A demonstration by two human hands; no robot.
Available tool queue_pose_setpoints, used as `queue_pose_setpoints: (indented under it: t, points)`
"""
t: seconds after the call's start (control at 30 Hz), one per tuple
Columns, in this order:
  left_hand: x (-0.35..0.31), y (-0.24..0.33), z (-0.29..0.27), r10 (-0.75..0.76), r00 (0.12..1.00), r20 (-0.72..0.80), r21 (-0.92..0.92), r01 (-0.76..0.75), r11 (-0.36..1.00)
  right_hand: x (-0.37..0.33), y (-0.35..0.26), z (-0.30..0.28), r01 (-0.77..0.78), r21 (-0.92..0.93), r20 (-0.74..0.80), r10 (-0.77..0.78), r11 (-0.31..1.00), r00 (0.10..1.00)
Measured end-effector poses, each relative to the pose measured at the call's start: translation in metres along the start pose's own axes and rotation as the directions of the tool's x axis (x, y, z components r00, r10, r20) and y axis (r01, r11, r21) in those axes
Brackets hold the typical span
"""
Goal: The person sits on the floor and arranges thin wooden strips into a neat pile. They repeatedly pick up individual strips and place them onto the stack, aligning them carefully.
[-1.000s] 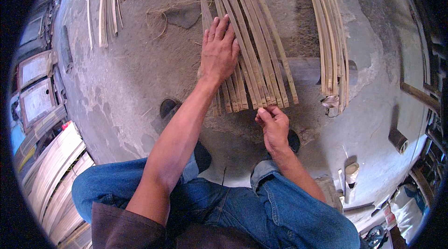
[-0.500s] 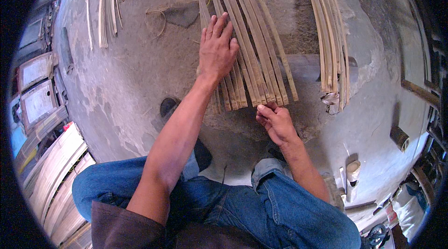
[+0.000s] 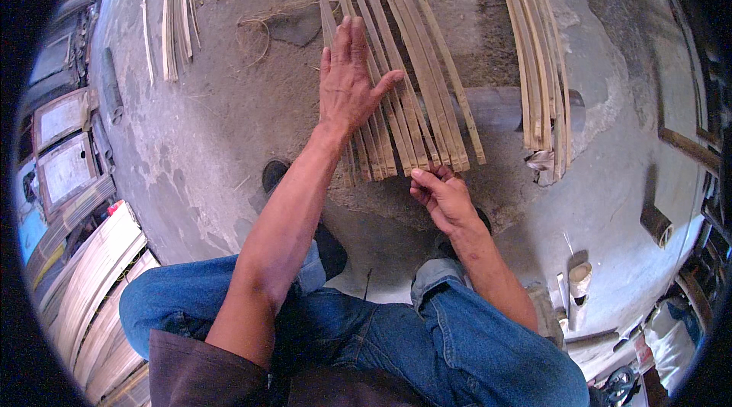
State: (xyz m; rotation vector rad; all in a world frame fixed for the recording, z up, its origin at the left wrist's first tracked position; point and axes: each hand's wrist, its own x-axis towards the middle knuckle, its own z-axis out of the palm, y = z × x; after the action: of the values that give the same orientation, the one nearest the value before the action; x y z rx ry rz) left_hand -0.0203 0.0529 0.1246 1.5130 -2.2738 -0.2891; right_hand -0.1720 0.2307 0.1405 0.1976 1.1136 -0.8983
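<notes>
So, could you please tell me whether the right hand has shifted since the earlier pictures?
No, hardly: the right hand stays at the near ends of the bamboo strips, fingers curled on them.

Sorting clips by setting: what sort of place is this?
Probably a bamboo craft workshop: split bamboo strips under the left hand on a rough concrete floor, more bundles nearby.

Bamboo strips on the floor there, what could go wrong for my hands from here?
The left hand lies flat on the strips, so thin edges could splinter or cut the palm. The right hand pinches the strip ends, where a pull might nick fingers. The second bundle overhangs a pipe and might slide.
</notes>
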Motion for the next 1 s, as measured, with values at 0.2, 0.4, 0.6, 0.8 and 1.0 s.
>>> queue_pose_setpoints:
  t: [0.2, 0.4, 0.6, 0.8, 1.0]
  points:
    - [0.001, -0.001, -0.003, 0.058, 0.984, 0.166, 0.126, -0.079, 0.989, -0.015, -0.007, -0.022, 0.111, -0.179, 0.007, -0.112, 0.978, 0.994]
    - [0.005, 0.007, -0.001, 0.056, 0.986, 0.155, 0.139, -0.077, 0.987, -0.025, -0.059, -0.072, 0.36, 0.344, -0.236, -0.291, 0.867, 0.927]
    - [0.0, -0.007, -0.002, 0.058, 0.983, 0.176, 0.152, -0.085, 0.985, -0.047, -0.027, -0.043, 0.442, 0.223, 0.086, -0.469, 0.869, 0.879]
    - [0.004, 0.006, -0.019, 0.01, 0.974, 0.225, 0.149, -0.045, 0.988, -0.077, -0.12, 0.044, 0.549, -0.389, 0.248, -0.49, 0.739, 0.836]
    - [0.004, 0.009, -0.01, 0.023, 0.973, 0.229, 0.062, -0.038, 0.997, -0.172, -0.143, 0.101, 0.862, -0.474, 0.608, -0.641, 0.18, 0.468]
